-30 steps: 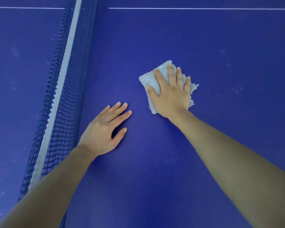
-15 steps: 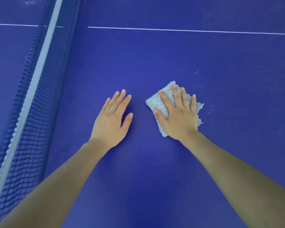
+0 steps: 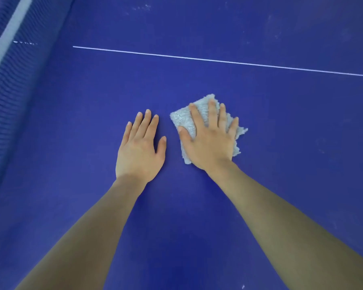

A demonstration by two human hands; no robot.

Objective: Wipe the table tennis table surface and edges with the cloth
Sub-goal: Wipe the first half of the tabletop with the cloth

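Both hands are flat on the blue table (image 3: 260,185). Right hand (image 3: 208,141) has its fingers spread straight, pressing down on a folded grey cloth (image 3: 184,120), not really gripping it. Left hand (image 3: 139,149) lies just beside it, palm down, holding nothing. Net (image 3: 6,84) runs along the left, white line (image 3: 218,60) further out.
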